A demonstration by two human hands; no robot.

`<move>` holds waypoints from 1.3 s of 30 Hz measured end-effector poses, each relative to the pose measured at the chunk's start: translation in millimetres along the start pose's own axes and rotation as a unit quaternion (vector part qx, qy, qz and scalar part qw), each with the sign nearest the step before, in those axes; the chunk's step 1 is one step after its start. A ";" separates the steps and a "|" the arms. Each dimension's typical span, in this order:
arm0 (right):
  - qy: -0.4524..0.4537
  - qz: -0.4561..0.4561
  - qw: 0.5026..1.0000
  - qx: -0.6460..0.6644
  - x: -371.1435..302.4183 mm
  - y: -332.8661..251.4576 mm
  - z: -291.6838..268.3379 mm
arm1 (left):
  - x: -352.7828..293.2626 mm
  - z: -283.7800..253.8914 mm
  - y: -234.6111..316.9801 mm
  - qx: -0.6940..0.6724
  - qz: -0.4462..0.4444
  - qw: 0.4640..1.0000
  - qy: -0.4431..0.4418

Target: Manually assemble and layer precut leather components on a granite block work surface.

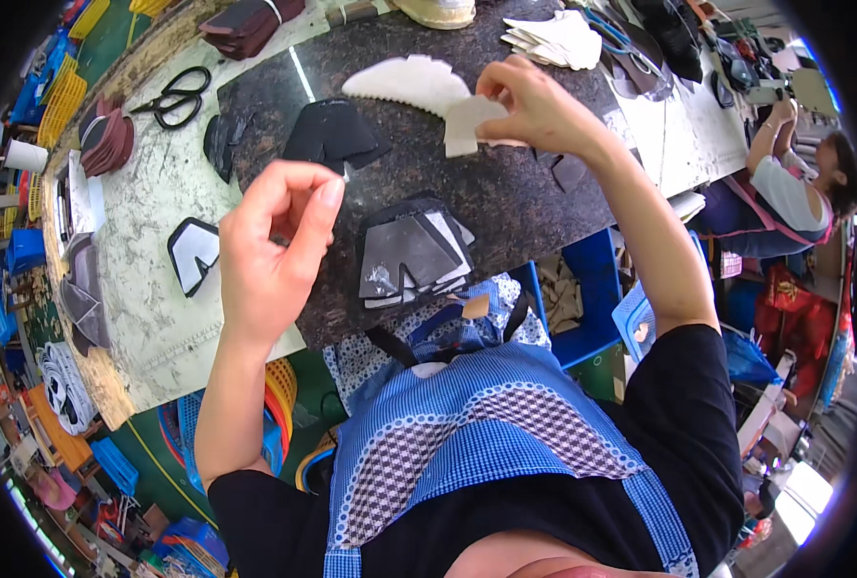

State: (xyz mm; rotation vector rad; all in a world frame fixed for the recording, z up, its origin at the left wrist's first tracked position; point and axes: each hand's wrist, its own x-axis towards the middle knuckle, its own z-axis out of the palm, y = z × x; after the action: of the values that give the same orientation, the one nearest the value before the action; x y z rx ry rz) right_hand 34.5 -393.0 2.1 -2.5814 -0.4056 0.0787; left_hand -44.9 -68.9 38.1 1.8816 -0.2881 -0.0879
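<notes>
My right hand (536, 104) is closed on a cream cut piece (463, 127) at the far side of the dark stone slab, thumb and fingers pinching its right edge. Beside that piece lies a fanned row of cream cut pieces (399, 81) with stepped edges. My left hand (279, 241) is raised over the slab's left part, thumb and forefinger pinched together. A tiny pale bit shows at its fingertips, too small to name. Between my hands and body sits a stack of grey notched pieces (399, 258) with white layers beneath. Black notched pieces (334, 133) lie just beyond my left hand.
Black-handled scissors (180, 96) and a white, black-edged piece (195, 252) lie on the pale table at left. Maroon bundles (108, 140) and a white stack (553, 39) sit farther out. A blue bin (582, 308) stands below the near edge. A co-worker (785, 183) sits at right.
</notes>
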 end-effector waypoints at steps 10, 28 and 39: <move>-0.003 0.068 0.893 0.444 -13.4 -27.6 -7.1 | 100.0 69.9 -18.4 0.072 0.065 0.990 -0.099; 0.179 0.027 0.962 0.203 -17.1 -51.2 -4.7 | 27.3 18.8 6.0 -0.087 -0.046 0.993 -0.059; -0.284 0.150 0.804 0.500 -85.3 -113.5 -34.6 | -34.8 33.9 40.7 -0.057 0.015 0.985 -0.160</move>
State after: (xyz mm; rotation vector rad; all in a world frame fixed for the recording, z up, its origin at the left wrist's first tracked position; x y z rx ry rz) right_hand -72.9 -342.6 87.4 -1.4844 -0.0833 0.9302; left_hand -91.8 -103.9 62.5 1.7453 -0.5205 -0.3817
